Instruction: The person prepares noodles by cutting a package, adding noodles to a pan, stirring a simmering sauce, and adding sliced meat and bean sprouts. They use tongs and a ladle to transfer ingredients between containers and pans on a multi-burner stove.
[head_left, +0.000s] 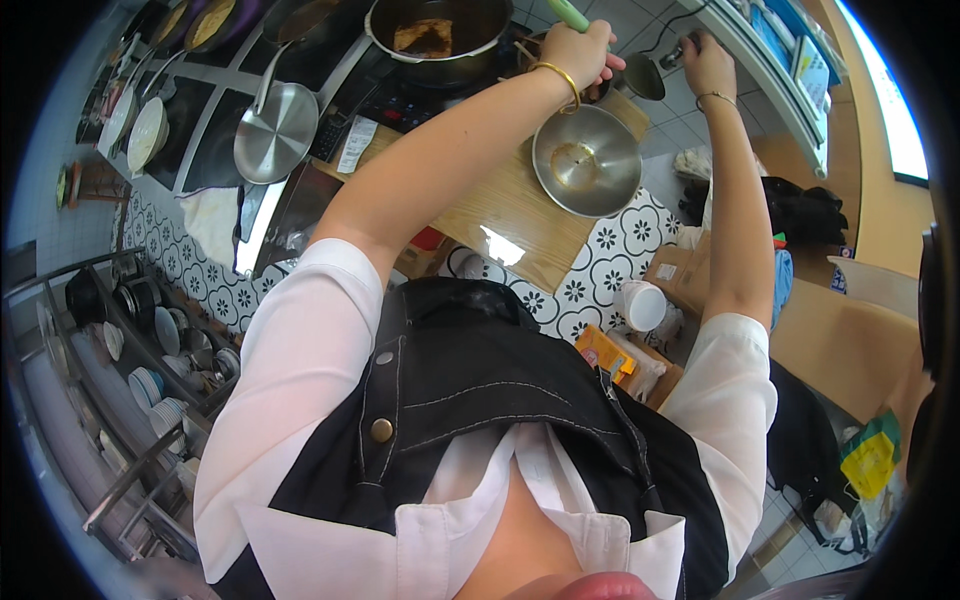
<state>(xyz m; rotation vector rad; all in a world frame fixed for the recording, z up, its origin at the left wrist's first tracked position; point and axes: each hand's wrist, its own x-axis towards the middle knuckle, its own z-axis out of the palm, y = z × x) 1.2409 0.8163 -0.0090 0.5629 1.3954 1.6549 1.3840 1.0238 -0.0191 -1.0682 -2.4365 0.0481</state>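
My left hand (581, 56), with a gold bangle at its wrist, grips the light green handle (570, 13) of a utensil whose working end is hidden. Below it, a stainless steel bowl (587, 161) with brown residue sits at the wooden board (517, 225). My right hand (709, 66) closes around a small dark and metal object (675, 56), too small to identify, near the wall tiles. Between the hands is a dark round pan or ladle (643, 76). Left of my left hand, a large pot (480, 56) holds a browned piece of food (424, 37) in dark liquid.
A steel lid (276, 135) and a paper slip (358, 145) lie left of the board. Pans and bowls (148, 135) stand farther left. A white shelf edge (787, 97) juts above the right side. Cardboard boxes (679, 271) and a white bucket (645, 306) stand below; a dish rack (120, 480) is at left.
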